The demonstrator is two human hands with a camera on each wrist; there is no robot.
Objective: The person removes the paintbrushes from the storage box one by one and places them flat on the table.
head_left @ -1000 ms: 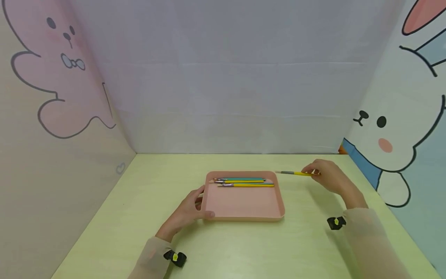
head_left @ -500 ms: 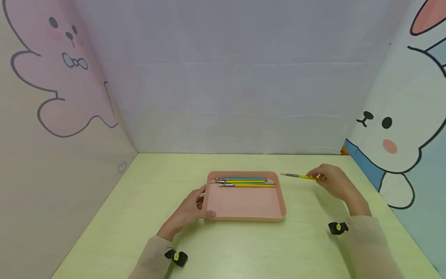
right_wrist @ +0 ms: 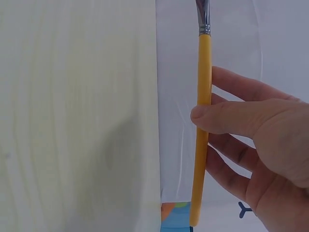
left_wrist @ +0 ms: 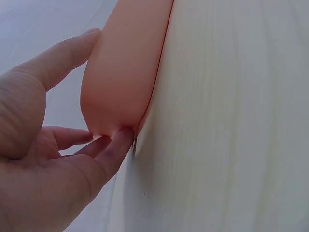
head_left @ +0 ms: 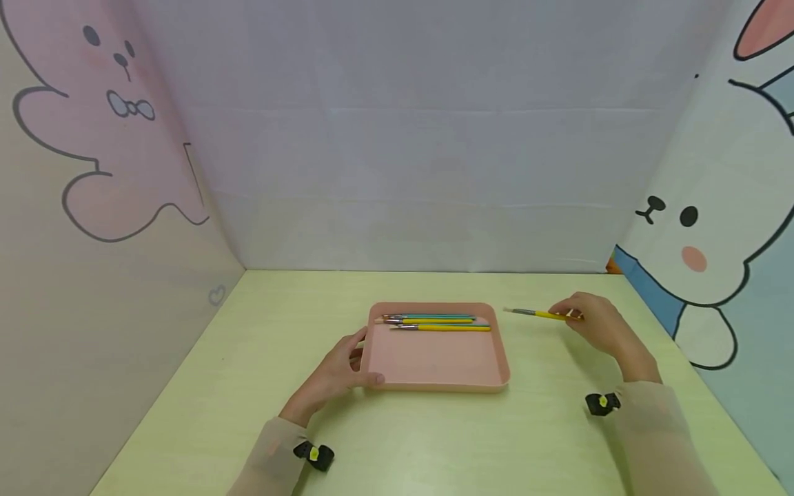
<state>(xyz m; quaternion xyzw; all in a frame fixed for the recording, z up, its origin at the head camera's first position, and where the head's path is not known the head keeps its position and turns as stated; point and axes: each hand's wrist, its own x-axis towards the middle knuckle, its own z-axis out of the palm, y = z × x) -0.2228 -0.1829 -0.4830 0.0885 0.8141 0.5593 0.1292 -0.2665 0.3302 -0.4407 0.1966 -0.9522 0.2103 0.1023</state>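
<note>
No readable writing anywhere; your right hand point(head_left: 595, 322) pinches a yellow paintbrush point(head_left: 540, 314) with a silver ferrule right of the pink tray point(head_left: 434, 362), whose corner your left hand point(head_left: 335, 375) grips on the tabletop point(head_left: 434, 441)

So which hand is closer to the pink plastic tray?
Left. The left hand grips the pink plastic tray at its near left corner; the right hand is off to its right.

You face a pale green wooden table point(head_left: 248, 386) boxed in by three panels: a plain grey-white back wall point(head_left: 409, 151), a pink cartoon animal point(head_left: 118, 138) at left, a white rabbit point(head_left: 713, 207) at right.
</note>
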